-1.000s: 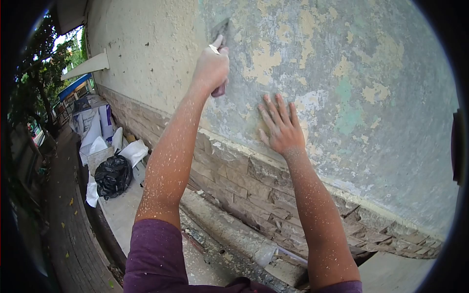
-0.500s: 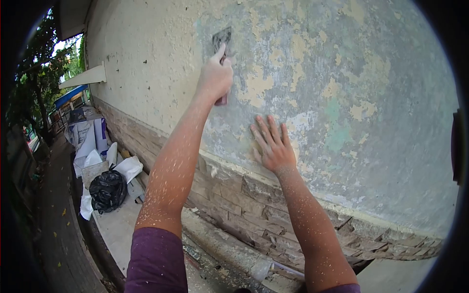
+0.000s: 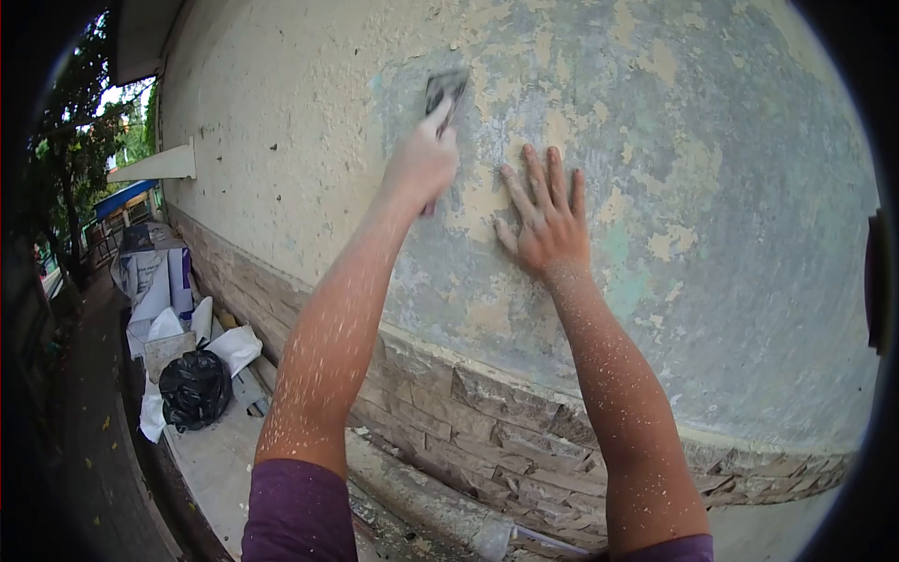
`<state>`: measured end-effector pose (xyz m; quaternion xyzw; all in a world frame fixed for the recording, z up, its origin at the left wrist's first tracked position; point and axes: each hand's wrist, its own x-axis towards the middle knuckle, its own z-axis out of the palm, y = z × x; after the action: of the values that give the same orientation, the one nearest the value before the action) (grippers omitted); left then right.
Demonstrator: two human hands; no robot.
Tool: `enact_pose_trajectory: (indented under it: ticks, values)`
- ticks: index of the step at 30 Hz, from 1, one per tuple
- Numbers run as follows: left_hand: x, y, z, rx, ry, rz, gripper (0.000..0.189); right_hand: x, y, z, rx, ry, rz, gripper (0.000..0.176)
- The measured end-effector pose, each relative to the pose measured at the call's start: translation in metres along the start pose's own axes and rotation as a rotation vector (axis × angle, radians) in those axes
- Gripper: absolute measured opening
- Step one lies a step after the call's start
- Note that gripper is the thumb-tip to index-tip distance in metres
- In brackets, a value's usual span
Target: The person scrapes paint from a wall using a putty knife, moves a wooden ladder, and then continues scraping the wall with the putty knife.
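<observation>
A wall with flaking cream paint over grey-blue patches [image 3: 693, 309] fills most of the view. My left hand [image 3: 423, 164] is wrapped round the handle of a scraper [image 3: 447, 86], whose flat dark blade is at the wall surface near the edge of the cream paint; both are slightly blurred. To the right and a little lower, my right hand [image 3: 551, 220] lies against the wall with its fingers spread and holds nothing. Pale flecks cover both forearms.
Stone cladding [image 3: 449, 403] runs along the wall's base, with a dusty ledge below. At the left are a black plastic bag [image 3: 195, 386], white sacks [image 3: 234, 347], and a dark path [image 3: 94, 421]. A pale bracket [image 3: 164, 165] juts from the wall, near trees.
My right hand has moved up and slightly right on the wall, still spread. My left hand, with the scraper, has shifted slightly right and down. The view has also shifted a little.
</observation>
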<state>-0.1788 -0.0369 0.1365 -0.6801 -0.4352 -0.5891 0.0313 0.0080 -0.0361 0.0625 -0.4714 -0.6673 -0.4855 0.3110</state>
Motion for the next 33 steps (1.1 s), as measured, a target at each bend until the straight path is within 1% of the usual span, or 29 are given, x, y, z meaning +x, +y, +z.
enact_pose_trajectory:
  ticks: [1,2,3,4,6,7,8,9,12,14,16,17,19,21,22,24,25,27,29,30,32,33]
  values:
    - [0.029,0.024,-0.01,-0.011,0.025,0.002,0.046,0.006,0.002,-0.001,-0.021,0.012,0.012,0.067]
    - [0.051,0.037,-0.016,-0.047,0.021,-0.041,0.046,0.006,0.002,-0.002,-0.03,0.011,0.006,0.067]
    - [0.064,0.042,-0.019,-0.088,0.019,-0.084,0.045,0.006,0.003,-0.002,-0.036,0.011,-0.004,0.067]
    - [0.068,0.039,-0.016,-0.095,0.024,-0.085,0.045,0.006,0.003,-0.001,-0.033,0.012,-0.001,0.067]
    - [0.073,0.024,-0.005,0.019,0.136,0.111,0.047,0.005,0.002,0.001,-0.029,0.014,0.012,0.068]
    - [0.06,0.016,0.0,0.017,0.137,0.118,0.047,0.005,0.002,0.001,-0.026,0.018,0.005,0.067]
    - [0.032,0.008,0.006,0.084,0.121,0.087,0.048,0.005,0.004,0.001,-0.02,0.022,0.001,0.067]
    - [0.02,0.004,0.006,0.157,0.107,0.062,0.049,0.005,0.006,0.0,-0.015,0.033,0.012,0.067]
    - [0.027,-0.001,0.0,0.139,0.113,0.067,0.05,0.008,0.005,0.001,0.008,0.0,0.002,0.067]
    - [0.068,0.014,-0.023,0.028,0.088,-0.126,0.052,0.005,0.004,0.002,0.009,0.015,0.009,0.066]
    - [0.097,0.013,-0.036,-0.104,0.094,-0.141,0.053,0.005,0.003,0.004,0.016,0.012,-0.001,0.066]
    - [0.096,0.009,-0.036,-0.109,0.096,-0.144,0.053,0.005,0.006,0.004,0.019,0.016,0.002,0.066]
    - [0.071,0.001,-0.036,-0.043,0.046,-0.101,0.054,0.003,0.006,0.004,0.018,0.024,-0.008,0.066]
    - [0.027,-0.015,-0.025,0.049,0.009,-0.088,0.054,0.001,0.005,0.003,0.024,0.054,-0.015,0.066]
    - [0.028,-0.032,-0.019,0.062,0.016,-0.078,0.054,0.003,0.006,0.004,0.019,0.046,-0.011,0.066]
    - [0.026,-0.076,-0.005,0.299,0.185,0.188,0.048,0.003,0.005,0.005,0.02,0.026,-0.01,0.065]
    - [0.031,-0.059,-0.014,0.3,0.182,0.182,0.048,0.003,0.006,0.005,0.022,0.036,-0.012,0.065]
    - [0.072,-0.022,-0.037,-0.057,0.118,-0.271,0.045,0.002,0.003,0.005,0.026,0.039,-0.012,0.065]
    - [0.135,-0.041,-0.061,0.151,-0.036,-0.302,0.044,0.005,0.004,0.003,-0.003,0.043,-0.005,0.066]
    - [0.134,-0.041,-0.066,0.144,-0.038,-0.296,0.044,0.006,0.006,0.003,-0.012,0.044,-0.003,0.066]
    - [0.118,-0.03,-0.072,0.02,-0.084,-0.383,0.044,0.003,0.006,0.004,0.013,0.049,-0.012,0.067]
    - [0.093,-0.034,-0.067,0.06,-0.073,-0.262,0.045,0.0,0.006,0.005,0.01,0.047,-0.005,0.067]
